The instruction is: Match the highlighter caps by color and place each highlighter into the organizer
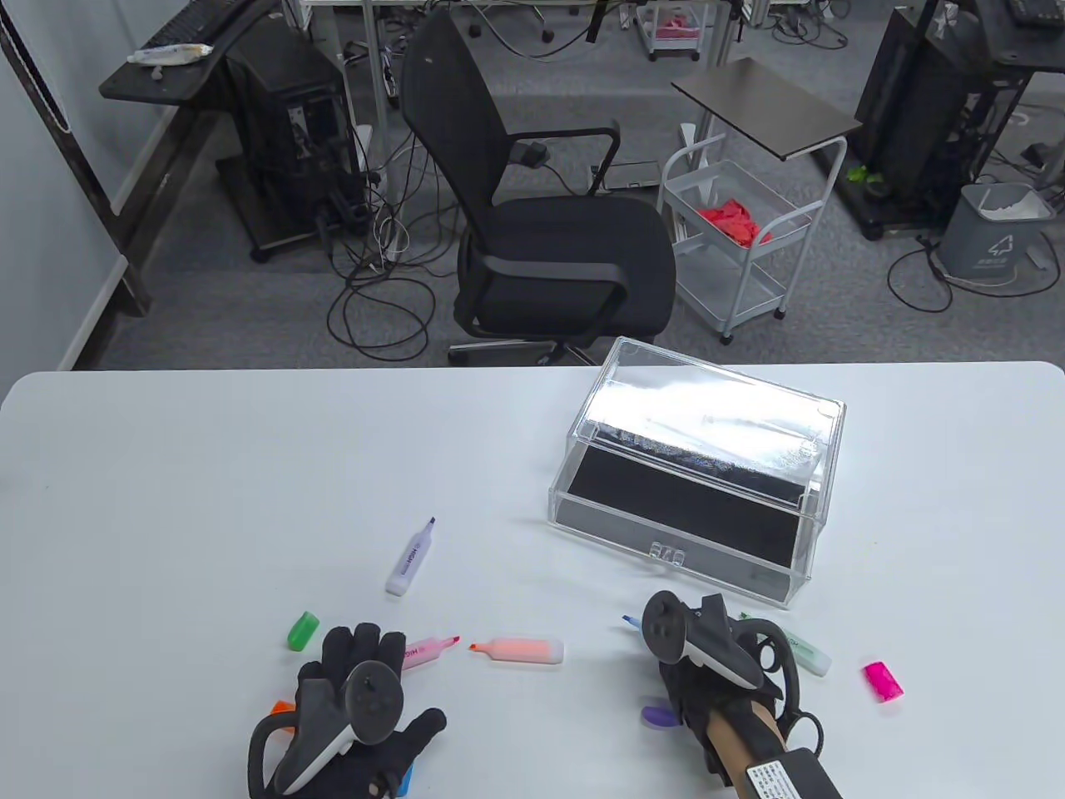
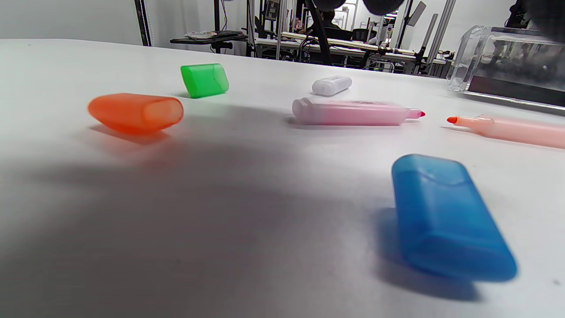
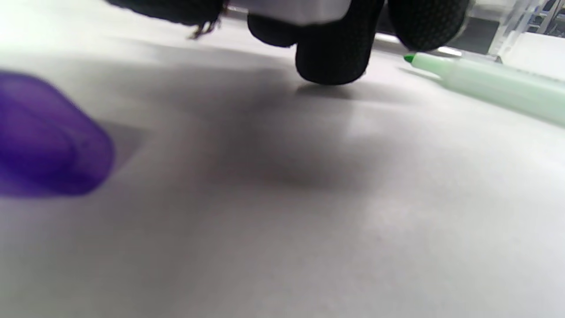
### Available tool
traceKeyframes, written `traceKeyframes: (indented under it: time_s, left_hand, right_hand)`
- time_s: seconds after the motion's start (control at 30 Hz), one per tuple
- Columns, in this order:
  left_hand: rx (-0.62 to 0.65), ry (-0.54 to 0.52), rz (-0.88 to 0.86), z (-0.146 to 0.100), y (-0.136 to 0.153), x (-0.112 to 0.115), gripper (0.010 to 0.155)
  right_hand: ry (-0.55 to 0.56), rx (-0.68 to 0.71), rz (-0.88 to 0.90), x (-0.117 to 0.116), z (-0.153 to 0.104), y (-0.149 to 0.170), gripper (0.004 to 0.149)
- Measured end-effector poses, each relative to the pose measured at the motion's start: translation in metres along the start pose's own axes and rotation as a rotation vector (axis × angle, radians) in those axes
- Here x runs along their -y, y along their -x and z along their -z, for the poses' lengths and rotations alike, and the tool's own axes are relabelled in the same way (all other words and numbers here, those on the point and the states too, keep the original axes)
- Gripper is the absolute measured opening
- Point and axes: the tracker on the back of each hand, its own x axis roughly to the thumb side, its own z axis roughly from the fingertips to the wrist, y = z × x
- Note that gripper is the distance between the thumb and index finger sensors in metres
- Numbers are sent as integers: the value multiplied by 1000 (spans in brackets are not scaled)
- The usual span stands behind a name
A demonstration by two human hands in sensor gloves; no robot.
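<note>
My left hand (image 1: 362,653) lies flat near the table's front edge, fingers straight, holding nothing. Around it lie the orange cap (image 2: 137,112), green cap (image 2: 204,80), blue cap (image 2: 446,216) and the uncapped pink highlighter (image 2: 353,111). Further right lies the orange highlighter (image 1: 520,650), and further back the purple highlighter (image 1: 410,558). My right hand (image 1: 670,645) curls its fingers (image 3: 331,53) round a pale barrel; a blue highlighter tip (image 1: 630,620) pokes out on its left. The purple cap (image 3: 44,137) sits beside that wrist. The green highlighter (image 3: 490,86) and pink cap (image 1: 883,681) lie to the right.
The clear organizer (image 1: 582,466) with a black lining stands behind my right hand, its drawer pulled towards me. Beyond the table's far edge are an office chair (image 1: 566,250) and a white cart (image 1: 740,241).
</note>
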Motion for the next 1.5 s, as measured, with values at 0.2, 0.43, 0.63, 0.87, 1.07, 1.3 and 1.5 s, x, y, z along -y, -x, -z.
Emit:
traceKeyframes:
  time_s: [0.2,0.43,0.63,0.87,1.07,1.3,1.5]
  left_hand:
    - [2,6,5,0,-1,1,96]
    - [7,19,13,2,-5,3,95]
    - [8,33,36,4,-9,6,95]
    - [20,38,42,4,-12,6,95]
    - [21,38,27,4,-11,7,95]
    - [-13,12,90,3,-16,3,98]
    - [-56,-15,225,-10,-27,-20,92]
  right_hand:
    - [121,56,12,19,-15,-10,54]
    - [222,92,67,43,-34,-31,54]
    - [253,132,95,46,-47,-51,53]
    - [287,142,162,39,-52,-63,51]
    - [293,149,230,25,-50,-63,50]
    - [310,148,267,23,-52,-54,51]
    - [283,125,300,18,-48,-47,50]
